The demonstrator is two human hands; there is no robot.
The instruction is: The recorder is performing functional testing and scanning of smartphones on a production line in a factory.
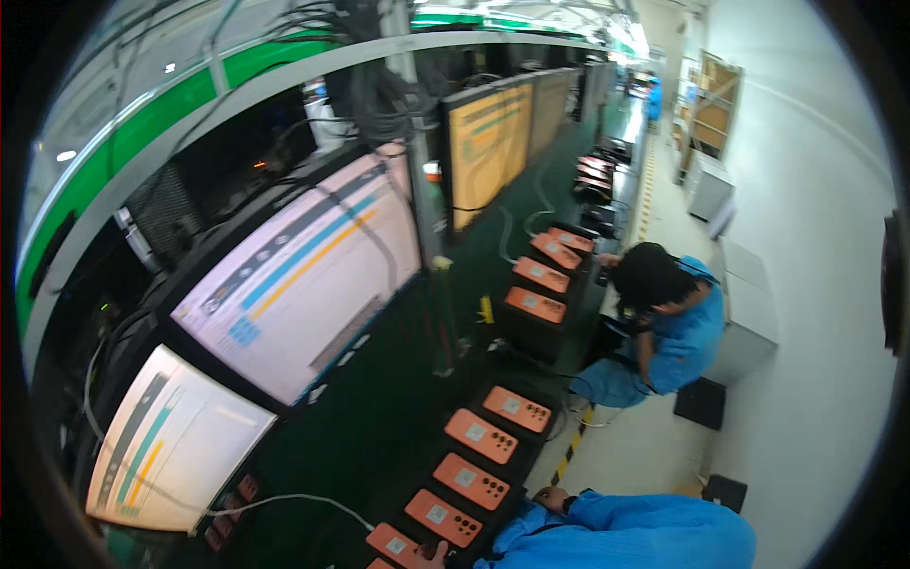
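Observation:
At the lower edge my left hand (pixel 432 555) has its fingers closed on the end of a coral-coloured phone (pixel 391 543). A white cable runs into that phone's other end. My right hand (pixel 551 498) rests beside the bench edge, below the blue sleeve; its fingers are too small and dark to make out. Next to the held phone lies another coral phone (pixel 444 518), back up with a white label and dark camera rings. Further phones of the same kind, such as this phone (pixel 472 480), continue in a slanting row away from me.
A large lit monitor (pixel 313 275) and a tilted smaller screen (pixel 171 450) stand left of the green bench (pixel 351 427). A co-worker in blue (pixel 687 332) sits further along, by more coral phones (pixel 536 303). Yellow-black tape (pixel 573 446) marks the floor. White cabinets (pixel 749 303) line the wall.

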